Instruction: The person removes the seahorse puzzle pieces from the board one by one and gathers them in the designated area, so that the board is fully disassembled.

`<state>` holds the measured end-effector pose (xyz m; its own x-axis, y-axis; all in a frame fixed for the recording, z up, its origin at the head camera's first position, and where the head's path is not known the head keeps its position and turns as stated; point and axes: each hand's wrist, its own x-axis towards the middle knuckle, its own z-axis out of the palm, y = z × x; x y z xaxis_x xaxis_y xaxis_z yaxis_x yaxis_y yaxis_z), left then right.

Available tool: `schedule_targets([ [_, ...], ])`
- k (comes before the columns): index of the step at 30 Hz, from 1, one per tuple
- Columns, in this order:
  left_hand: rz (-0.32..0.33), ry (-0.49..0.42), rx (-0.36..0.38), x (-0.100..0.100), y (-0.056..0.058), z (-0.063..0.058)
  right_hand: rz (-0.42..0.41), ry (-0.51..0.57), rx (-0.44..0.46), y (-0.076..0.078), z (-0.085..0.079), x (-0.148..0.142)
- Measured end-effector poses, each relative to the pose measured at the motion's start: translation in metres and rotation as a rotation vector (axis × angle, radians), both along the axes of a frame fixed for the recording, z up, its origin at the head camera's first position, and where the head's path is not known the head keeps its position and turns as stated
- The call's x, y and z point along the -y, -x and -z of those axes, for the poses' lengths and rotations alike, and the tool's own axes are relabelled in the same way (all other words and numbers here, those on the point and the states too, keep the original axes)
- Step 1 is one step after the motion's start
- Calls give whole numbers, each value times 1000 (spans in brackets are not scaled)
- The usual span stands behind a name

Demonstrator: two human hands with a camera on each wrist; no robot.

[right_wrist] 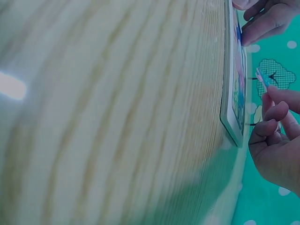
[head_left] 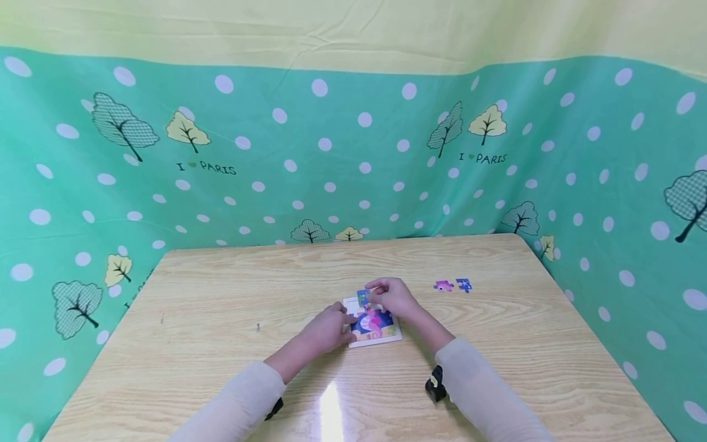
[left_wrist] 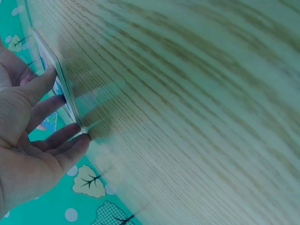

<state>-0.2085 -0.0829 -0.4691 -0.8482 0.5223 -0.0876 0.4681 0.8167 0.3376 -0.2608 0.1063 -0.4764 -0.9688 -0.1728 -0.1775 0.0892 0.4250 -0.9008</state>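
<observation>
A jigsaw puzzle board with a pale frame lies on the table, most of its picture of a pink sea horse filled in. My left hand rests along its left edge, thumb and fingertips touching the frame and picture. Seen from the left wrist, the left hand's other fingers reach the frame's corner. Just above the board's far side, my right hand pinches a blue and green puzzle piece between thumb and finger. From the right wrist, that puzzle piece appears edge-on, raised off the board.
Right of the board lie a pink puzzle piece and a blue one. The wooden table meets a green dotted curtain at its back and sides. A black device is at the right wrist.
</observation>
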Motion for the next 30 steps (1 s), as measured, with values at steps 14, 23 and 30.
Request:
schedule_targets([
  [14,-3,19,2,-1,0,-2,9,-38,-24,-1,-1,-5],
  [23,-14,13,10,-1,0,-2,33,-32,-9,2,0,-8],
  [30,-27,17,23,-3,-2,-3,39,-23,-12,3,-1,-12],
])
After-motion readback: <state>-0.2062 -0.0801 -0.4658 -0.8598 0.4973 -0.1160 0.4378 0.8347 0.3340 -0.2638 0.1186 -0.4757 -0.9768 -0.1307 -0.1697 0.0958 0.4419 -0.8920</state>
